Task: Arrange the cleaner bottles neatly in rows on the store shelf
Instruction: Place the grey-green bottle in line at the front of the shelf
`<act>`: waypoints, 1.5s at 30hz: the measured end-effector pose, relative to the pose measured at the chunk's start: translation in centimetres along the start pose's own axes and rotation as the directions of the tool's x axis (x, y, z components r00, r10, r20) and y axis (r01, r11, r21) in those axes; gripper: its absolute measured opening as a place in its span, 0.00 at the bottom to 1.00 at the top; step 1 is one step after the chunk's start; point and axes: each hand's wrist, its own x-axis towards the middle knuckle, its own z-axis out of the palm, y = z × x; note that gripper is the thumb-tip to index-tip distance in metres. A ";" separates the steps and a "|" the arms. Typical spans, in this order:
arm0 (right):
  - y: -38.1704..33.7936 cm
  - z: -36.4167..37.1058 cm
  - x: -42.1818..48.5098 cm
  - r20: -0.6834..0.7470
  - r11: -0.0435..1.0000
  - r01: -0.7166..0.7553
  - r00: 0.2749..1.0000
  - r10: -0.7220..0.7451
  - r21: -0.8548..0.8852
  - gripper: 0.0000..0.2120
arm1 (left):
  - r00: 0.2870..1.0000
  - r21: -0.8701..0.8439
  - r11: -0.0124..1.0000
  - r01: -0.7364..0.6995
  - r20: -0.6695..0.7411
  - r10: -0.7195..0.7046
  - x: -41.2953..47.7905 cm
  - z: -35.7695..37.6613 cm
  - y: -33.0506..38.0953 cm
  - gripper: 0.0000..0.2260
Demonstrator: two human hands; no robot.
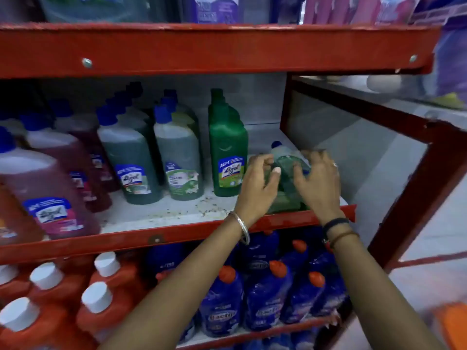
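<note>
On the middle shelf stand rows of cleaner bottles: maroon ones with blue caps at the left, dark green ones with blue caps in the middle, and a bright green bottle. At the shelf's right end a small green bottle with a blue cap leans back over other small green bottles lying flat. My left hand curls against its left side, thumb on it. My right hand grips it from the right. Both hands hide its lower part.
A red shelf rail runs overhead, with more bottles above it. Orange bottles with white caps and blue bottles with orange caps fill the lower shelf. A red side frame closes the shelf on the right.
</note>
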 end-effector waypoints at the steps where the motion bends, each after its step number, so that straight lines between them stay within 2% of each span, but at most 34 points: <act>1: 0.6 -0.1 0.7 0.023 0.999 -0.040 0.999 0.040 -0.017 0.18 | 0.997 0.027 0.998 0.054 0.057 -0.055 0.8 1.0 -0.4 0.18; 3: 1.7 0.0 1.9 0.132 0.990 -0.131 0.982 0.137 -0.052 0.20 | 0.972 0.168 0.972 0.164 0.140 -0.188 1.8 2.3 -0.6 0.26; 5: 2.4 0.1 2.9 0.326 0.966 -0.247 0.910 0.256 -0.071 0.21 | 0.909 0.334 0.894 0.300 0.184 -0.374 2.6 3.4 -0.8 0.31; 7: 2.5 0.4 3.6 0.436 0.951 -0.295 0.847 0.303 -0.087 0.25 | 0.895 0.371 0.871 0.322 0.180 -0.408 2.7 4.0 -1.1 0.30; 10: 2.3 0.8 4.9 0.496 0.931 -0.352 0.793 0.353 -0.099 0.28 | 0.910 0.221 0.905 0.362 0.124 -0.395 3.3 4.8 -1.2 0.27; 12: 1.9 1.0 5.3 0.518 0.908 -0.417 0.767 0.379 -0.047 0.28 | 0.873 0.071 0.880 0.470 0.112 -0.475 3.8 4.8 -0.9 0.23; 14: 2.0 1.4 5.2 0.507 0.870 -0.491 0.760 0.406 0.039 0.26 | 0.832 -0.120 0.825 0.552 0.149 -0.534 4.1 4.1 -0.7 0.13; 16: 1.7 1.5 4.4 0.474 0.846 -0.524 0.773 0.422 0.101 0.23 | 0.819 -0.323 0.753 0.573 0.196 -0.539 3.9 3.2 -0.3 0.03; 19: 1.1 2.0 3.3 0.419 0.713 -0.602 0.787 0.453 0.360 0.28 | 0.852 -0.486 0.703 0.520 0.236 -0.467 2.9 2.3 -0.2 0.07; 20: 0.5 1.8 2.8 0.386 0.678 -0.589 0.805 0.450 0.439 0.27 | 0.867 -0.523 0.694 0.495 0.240 -0.437 2.6 2.0 -0.1 0.08; 21: 0.0 1.5 2.4 0.360 0.663 -0.560 0.828 0.430 0.496 0.26 | 0.880 -0.553 0.687 0.471 0.240 -0.410 2.1 1.6 0.2 0.12; 24: -1.7 0.6 0.6 0.380 0.587 -0.524 0.852 0.362 0.617 0.33 | 0.910 -0.577 0.705 0.412 0.233 -0.342 0.5 -1.2 1.0 0.24; 27: -3.6 0.0 -2.2 0.399 0.480 -0.483 0.876 0.271 0.733 0.21 | 0.910 -0.537 0.739 0.407 0.307 -0.278 -1.6 -4.8 0.9 0.24; 30: -6.1 -0.1 -5.4 0.437 0.415 -0.475 0.879 0.191 0.776 0.19 | 0.888 -0.421 0.807 0.414 0.383 -0.256 -3.8 -8.7 0.8 0.23; 33: -9.1 0.7 -7.4 0.446 0.409 -0.442 0.890 0.092 0.798 0.18 | 0.929 -0.314 0.897 0.313 0.300 -0.219 -5.6 -12.2 -0.1 0.26; 36: -12.9 2.1 -8.5 0.435 0.411 -0.383 0.899 -0.039 0.827 0.14 | 0.968 -0.268 0.940 0.213 0.190 -0.165 -7.1 -16.1 -1.1 0.29; 39: -16.7 3.9 -8.8 0.432 0.400 -0.346 0.890 -0.148 0.849 0.17 | 0.991 -0.205 0.971 0.120 0.075 -0.107 -7.5 -19.9 -2.0 0.31; 45: -21.9 9.0 -7.8 0.443 0.440 -0.295 0.851 -0.283 0.848 0.22 | 0.986 0.005 0.995 0.096 -0.138 -0.095 -6.9 -24.9 -4.8 0.32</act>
